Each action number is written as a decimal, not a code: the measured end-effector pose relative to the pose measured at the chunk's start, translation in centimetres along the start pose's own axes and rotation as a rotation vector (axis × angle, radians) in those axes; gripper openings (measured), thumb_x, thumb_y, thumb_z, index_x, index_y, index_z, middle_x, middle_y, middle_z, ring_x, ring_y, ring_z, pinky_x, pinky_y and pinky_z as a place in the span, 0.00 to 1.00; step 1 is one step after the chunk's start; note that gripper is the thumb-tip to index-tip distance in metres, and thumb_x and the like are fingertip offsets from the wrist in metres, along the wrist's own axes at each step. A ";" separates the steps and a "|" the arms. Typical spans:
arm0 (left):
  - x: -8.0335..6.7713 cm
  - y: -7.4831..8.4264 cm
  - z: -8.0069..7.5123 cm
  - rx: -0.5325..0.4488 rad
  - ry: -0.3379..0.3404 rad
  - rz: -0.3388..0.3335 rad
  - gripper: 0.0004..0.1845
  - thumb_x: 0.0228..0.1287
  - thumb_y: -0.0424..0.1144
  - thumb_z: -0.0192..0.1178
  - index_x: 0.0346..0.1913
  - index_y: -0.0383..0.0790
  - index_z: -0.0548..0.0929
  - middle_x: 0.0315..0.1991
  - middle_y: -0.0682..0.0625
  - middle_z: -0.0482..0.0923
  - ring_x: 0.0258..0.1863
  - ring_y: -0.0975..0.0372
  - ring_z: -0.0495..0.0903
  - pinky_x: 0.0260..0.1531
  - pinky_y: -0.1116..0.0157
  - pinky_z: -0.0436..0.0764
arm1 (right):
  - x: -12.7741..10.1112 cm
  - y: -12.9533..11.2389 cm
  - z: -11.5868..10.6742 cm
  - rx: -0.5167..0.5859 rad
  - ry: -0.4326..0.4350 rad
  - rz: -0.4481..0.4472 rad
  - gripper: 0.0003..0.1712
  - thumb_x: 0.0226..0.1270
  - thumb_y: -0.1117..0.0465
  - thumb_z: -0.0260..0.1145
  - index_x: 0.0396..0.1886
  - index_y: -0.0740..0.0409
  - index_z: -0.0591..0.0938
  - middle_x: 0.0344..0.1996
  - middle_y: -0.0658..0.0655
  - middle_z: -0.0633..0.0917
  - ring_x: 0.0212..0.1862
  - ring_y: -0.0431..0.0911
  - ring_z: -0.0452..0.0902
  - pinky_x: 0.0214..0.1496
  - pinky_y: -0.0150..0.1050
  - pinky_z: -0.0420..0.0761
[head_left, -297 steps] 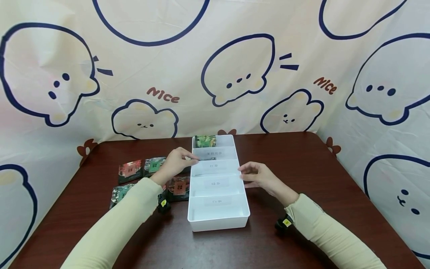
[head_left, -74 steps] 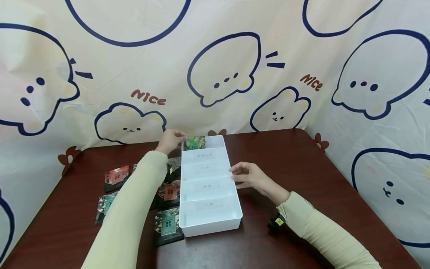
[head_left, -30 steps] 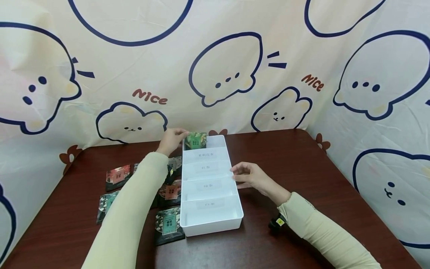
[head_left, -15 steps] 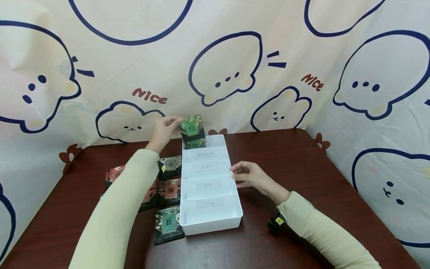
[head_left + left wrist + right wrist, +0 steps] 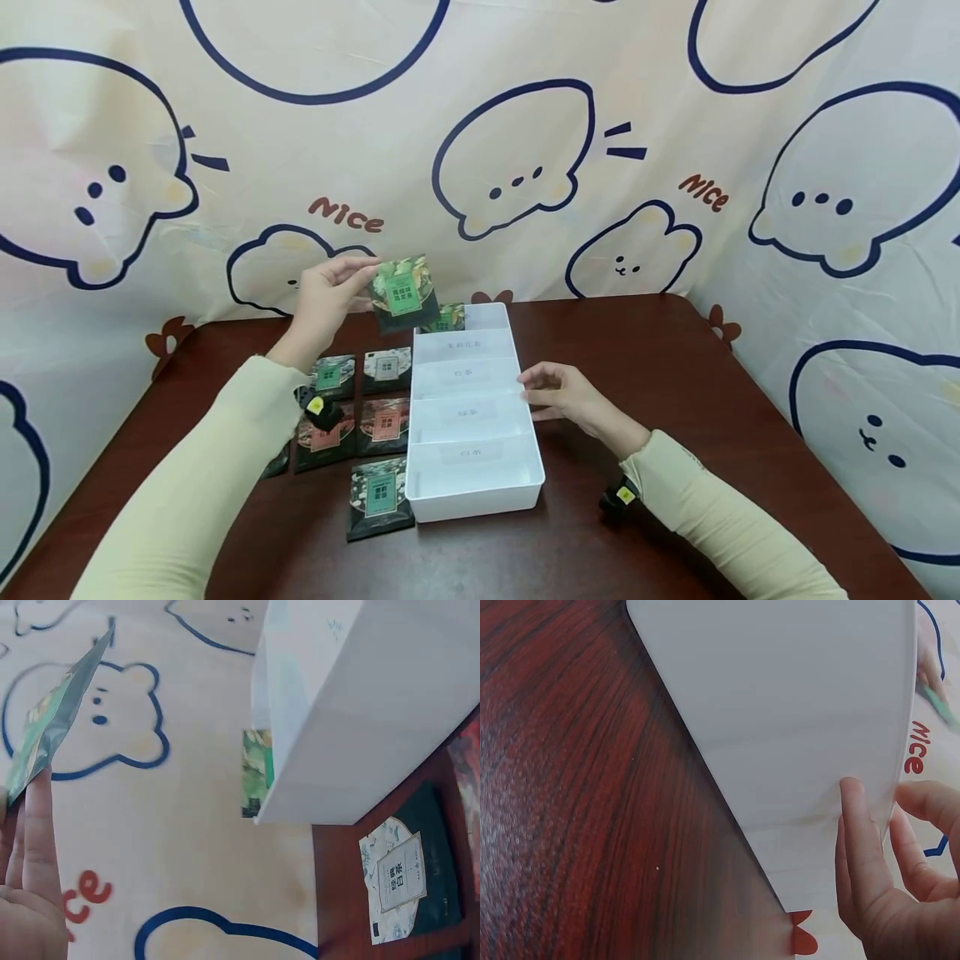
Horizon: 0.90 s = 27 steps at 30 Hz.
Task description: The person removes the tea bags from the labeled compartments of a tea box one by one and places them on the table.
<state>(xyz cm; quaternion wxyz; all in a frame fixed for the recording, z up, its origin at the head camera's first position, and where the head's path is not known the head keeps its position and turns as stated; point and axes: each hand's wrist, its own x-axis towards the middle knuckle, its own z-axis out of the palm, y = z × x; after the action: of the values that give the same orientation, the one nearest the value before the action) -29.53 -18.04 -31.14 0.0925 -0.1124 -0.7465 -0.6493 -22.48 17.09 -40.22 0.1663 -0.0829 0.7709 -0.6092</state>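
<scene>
Green tea sachet point(image 5: 403, 292) pinched at its left edge by the left hand point(image 5: 324, 298), fingers curled round it, lifted clear above the far end of the white divided tray point(image 5: 525, 492) and turned face-on to the head camera, probably so the label can be read. Right hand point(image 5: 572, 397) resting against the tray's right wall, fingers loosely bent on the rim, apparently steadying it. Below and just right of the lifted sachet, farthest compartment holding a second green sachet point(image 5: 447, 317); the four labelled compartments nearer the person showing only paper labels. Below the left hand, on the tabletop point(image 5: 675, 367), several more sachets point(image 5: 381, 497) lying flat beside the tray's left wall.
</scene>
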 end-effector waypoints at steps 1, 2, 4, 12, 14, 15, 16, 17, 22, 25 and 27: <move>-0.5 0.2 -0.2 -0.011 -0.004 -0.003 0.21 0.65 0.46 0.62 0.55 0.36 0.82 0.36 0.62 0.86 0.28 0.68 0.84 0.29 0.71 0.84 | 0.0 0.0 0.0 -0.002 0.002 0.000 0.18 0.64 0.68 0.66 0.53 0.67 0.77 0.42 0.61 0.79 0.40 0.45 0.81 0.42 0.46 0.85; -1.0 0.5 -0.4 -0.019 -0.012 -0.003 0.20 0.65 0.45 0.62 0.55 0.36 0.82 0.37 0.63 0.86 0.28 0.68 0.83 0.29 0.71 0.84 | 0.0 0.0 0.0 -0.005 0.003 -0.001 0.18 0.64 0.68 0.66 0.53 0.67 0.77 0.42 0.62 0.79 0.40 0.46 0.81 0.42 0.46 0.85; -2.2 0.8 -0.9 -0.032 -0.032 -0.001 0.18 0.66 0.43 0.62 0.53 0.36 0.83 0.38 0.62 0.86 0.27 0.68 0.83 0.28 0.71 0.83 | -0.1 0.1 -0.1 -0.011 0.006 0.000 0.18 0.64 0.68 0.66 0.53 0.66 0.77 0.42 0.62 0.79 0.40 0.46 0.81 0.42 0.46 0.85; -7.3 1.6 -2.9 0.005 -0.050 -0.048 0.16 0.65 0.43 0.63 0.52 0.39 0.83 0.38 0.62 0.86 0.25 0.68 0.80 0.26 0.71 0.83 | -0.2 0.3 -0.4 -0.018 0.010 -0.002 0.18 0.64 0.68 0.66 0.53 0.67 0.77 0.41 0.62 0.79 0.40 0.46 0.81 0.42 0.46 0.85; -8.5 1.4 -3.5 0.014 -0.049 -0.058 0.16 0.65 0.43 0.62 0.52 0.39 0.84 0.38 0.62 0.86 0.26 0.68 0.80 0.26 0.70 0.83 | -0.2 0.3 -0.5 -0.020 0.014 0.001 0.18 0.64 0.68 0.66 0.53 0.67 0.76 0.41 0.61 0.79 0.40 0.45 0.81 0.42 0.46 0.85; -9.0 1.3 -3.7 0.019 -0.049 -0.065 0.15 0.65 0.43 0.62 0.52 0.40 0.84 0.38 0.62 0.86 0.26 0.68 0.80 0.25 0.70 0.83 | -0.2 0.3 -0.5 -0.018 0.015 0.004 0.18 0.64 0.68 0.66 0.53 0.67 0.76 0.41 0.61 0.79 0.40 0.45 0.81 0.42 0.46 0.85; -9.5 1.2 -4.0 0.025 -0.053 -0.074 0.15 0.66 0.43 0.62 0.52 0.40 0.84 0.38 0.62 0.86 0.26 0.68 0.81 0.25 0.70 0.83 | -0.2 0.2 -0.5 -0.018 0.016 0.007 0.18 0.64 0.68 0.66 0.53 0.67 0.76 0.41 0.61 0.79 0.40 0.45 0.81 0.42 0.46 0.85; -10.0 1.0 -4.3 0.038 -0.061 -0.085 0.16 0.66 0.43 0.62 0.52 0.39 0.83 0.38 0.63 0.86 0.26 0.68 0.81 0.25 0.70 0.83 | -0.2 0.2 -0.5 -0.018 0.017 0.007 0.18 0.63 0.68 0.66 0.53 0.67 0.77 0.41 0.61 0.79 0.40 0.45 0.81 0.42 0.46 0.85; -12.4 -0.1 -5.2 0.181 -0.101 -0.130 0.20 0.68 0.44 0.60 0.55 0.33 0.80 0.41 0.68 0.84 0.26 0.66 0.83 0.27 0.66 0.85 | -0.2 -0.1 -0.4 -0.016 0.016 0.008 0.18 0.63 0.68 0.66 0.53 0.67 0.76 0.41 0.61 0.79 0.40 0.45 0.81 0.42 0.46 0.85; -13.8 -1.1 -5.9 0.225 -0.122 -0.179 0.21 0.69 0.44 0.59 0.56 0.30 0.79 0.41 0.69 0.83 0.28 0.66 0.83 0.28 0.65 0.85 | -0.2 -0.1 -0.2 -0.007 0.011 0.005 0.18 0.63 0.68 0.66 0.53 0.67 0.76 0.41 0.61 0.79 0.40 0.45 0.81 0.42 0.46 0.85; -14.7 -1.9 -6.3 0.231 -0.134 -0.246 0.23 0.69 0.45 0.59 0.57 0.29 0.79 0.40 0.67 0.83 0.29 0.67 0.83 0.29 0.64 0.85 | -0.2 -0.1 -0.1 -0.004 0.008 0.003 0.18 0.63 0.68 0.66 0.53 0.67 0.77 0.41 0.60 0.79 0.40 0.45 0.81 0.42 0.46 0.85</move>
<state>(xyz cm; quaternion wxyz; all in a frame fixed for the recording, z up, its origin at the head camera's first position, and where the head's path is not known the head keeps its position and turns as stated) -16.06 -25.27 -36.18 -0.0252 -0.0517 -0.8286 -0.5568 -22.37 17.18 -40.07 0.1640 -0.0798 0.7730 -0.6077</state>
